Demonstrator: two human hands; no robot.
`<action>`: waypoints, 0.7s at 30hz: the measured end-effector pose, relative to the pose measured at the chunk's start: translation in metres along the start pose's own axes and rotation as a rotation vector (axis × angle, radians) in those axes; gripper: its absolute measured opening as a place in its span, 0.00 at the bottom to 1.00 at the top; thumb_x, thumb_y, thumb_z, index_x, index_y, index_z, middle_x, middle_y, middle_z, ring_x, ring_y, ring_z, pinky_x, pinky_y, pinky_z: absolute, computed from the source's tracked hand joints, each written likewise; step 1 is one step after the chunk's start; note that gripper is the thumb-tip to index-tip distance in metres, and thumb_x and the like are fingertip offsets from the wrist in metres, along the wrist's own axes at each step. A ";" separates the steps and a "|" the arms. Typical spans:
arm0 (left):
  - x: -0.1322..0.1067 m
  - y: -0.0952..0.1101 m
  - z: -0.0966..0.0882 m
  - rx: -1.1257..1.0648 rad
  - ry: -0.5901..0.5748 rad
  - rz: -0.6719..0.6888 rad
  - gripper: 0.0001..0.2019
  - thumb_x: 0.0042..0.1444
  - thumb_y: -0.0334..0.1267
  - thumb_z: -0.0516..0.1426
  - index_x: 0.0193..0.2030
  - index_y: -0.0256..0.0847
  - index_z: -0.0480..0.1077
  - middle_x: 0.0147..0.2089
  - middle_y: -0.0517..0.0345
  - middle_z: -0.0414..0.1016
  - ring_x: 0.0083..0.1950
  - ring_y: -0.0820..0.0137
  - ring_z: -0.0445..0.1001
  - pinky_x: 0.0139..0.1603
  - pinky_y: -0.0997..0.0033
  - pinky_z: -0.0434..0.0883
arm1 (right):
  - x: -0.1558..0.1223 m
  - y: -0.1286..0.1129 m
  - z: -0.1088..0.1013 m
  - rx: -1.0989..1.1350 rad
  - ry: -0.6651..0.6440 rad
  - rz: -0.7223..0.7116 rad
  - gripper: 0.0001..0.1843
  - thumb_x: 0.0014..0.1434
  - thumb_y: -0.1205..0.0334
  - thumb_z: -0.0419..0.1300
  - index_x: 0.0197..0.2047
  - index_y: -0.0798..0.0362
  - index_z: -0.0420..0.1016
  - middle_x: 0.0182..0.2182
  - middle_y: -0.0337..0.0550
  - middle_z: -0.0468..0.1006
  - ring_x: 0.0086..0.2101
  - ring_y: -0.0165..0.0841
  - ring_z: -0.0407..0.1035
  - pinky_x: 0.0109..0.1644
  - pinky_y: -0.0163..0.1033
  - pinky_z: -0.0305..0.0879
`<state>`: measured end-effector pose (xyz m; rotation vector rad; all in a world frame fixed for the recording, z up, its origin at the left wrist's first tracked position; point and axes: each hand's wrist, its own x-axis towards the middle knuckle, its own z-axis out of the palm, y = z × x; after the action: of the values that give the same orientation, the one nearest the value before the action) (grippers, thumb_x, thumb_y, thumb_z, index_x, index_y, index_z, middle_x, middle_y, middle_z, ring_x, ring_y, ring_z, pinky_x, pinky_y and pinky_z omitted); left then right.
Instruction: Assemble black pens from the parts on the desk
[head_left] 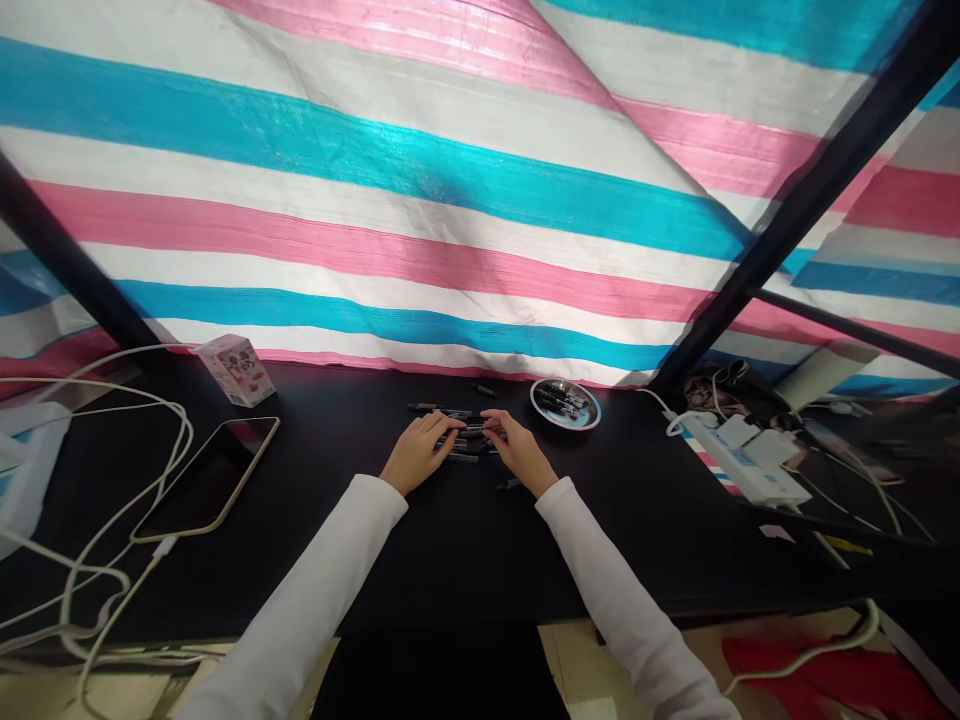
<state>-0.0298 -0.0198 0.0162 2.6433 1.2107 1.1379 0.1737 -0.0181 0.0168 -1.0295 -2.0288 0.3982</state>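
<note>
Both my hands rest on a heap of several small black pens point(466, 440) at the middle of the black table point(420, 560). My left hand point(420, 450) lies on the heap's left side with its fingers curled over the pens. My right hand point(517, 450) covers the right side, fingers bent down onto the pens. The fingertips of the two hands nearly meet. One loose black pen point(508, 485) lies by my right wrist, and another point(484, 390) lies further back. What exactly each hand grips is hidden under the fingers.
A round dish point(565, 403) holding more pens stands right of my hands. A tablet point(206, 478), a small pink carton point(235, 370) and white cables point(112, 520) lie at the left. A white power strip point(742, 460) sits at the right. A striped tarp point(450, 200) backs the table.
</note>
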 end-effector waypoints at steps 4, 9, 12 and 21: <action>0.000 0.000 0.000 0.014 -0.008 0.015 0.10 0.63 0.35 0.46 0.46 0.43 0.66 0.42 0.57 0.70 0.46 0.68 0.68 0.44 0.68 0.62 | 0.000 -0.001 -0.001 -0.007 -0.003 -0.020 0.15 0.61 0.66 0.51 0.51 0.49 0.62 0.37 0.42 0.73 0.39 0.31 0.70 0.46 0.39 0.67; 0.000 -0.002 -0.001 0.028 0.000 0.000 0.10 0.64 0.34 0.46 0.46 0.43 0.66 0.42 0.57 0.70 0.45 0.69 0.68 0.44 0.68 0.62 | 0.000 0.000 -0.005 -0.034 0.002 -0.024 0.16 0.61 0.65 0.51 0.52 0.48 0.62 0.37 0.42 0.73 0.40 0.32 0.70 0.47 0.40 0.67; 0.000 -0.003 -0.001 0.036 -0.006 -0.002 0.10 0.64 0.34 0.46 0.46 0.43 0.66 0.42 0.57 0.70 0.45 0.69 0.68 0.43 0.68 0.62 | 0.000 0.000 -0.005 -0.053 -0.003 -0.038 0.15 0.61 0.65 0.50 0.53 0.48 0.62 0.38 0.43 0.73 0.40 0.32 0.70 0.47 0.40 0.67; 0.000 -0.003 0.003 0.027 -0.024 0.051 0.11 0.64 0.36 0.45 0.47 0.43 0.67 0.41 0.56 0.70 0.43 0.68 0.69 0.41 0.68 0.63 | -0.002 -0.003 0.002 -0.090 -0.033 -0.110 0.15 0.62 0.65 0.49 0.52 0.49 0.62 0.38 0.42 0.73 0.41 0.31 0.69 0.47 0.39 0.67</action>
<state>-0.0296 -0.0174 0.0129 2.7142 1.1696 1.1010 0.1717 -0.0210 0.0164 -0.9648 -2.1383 0.2698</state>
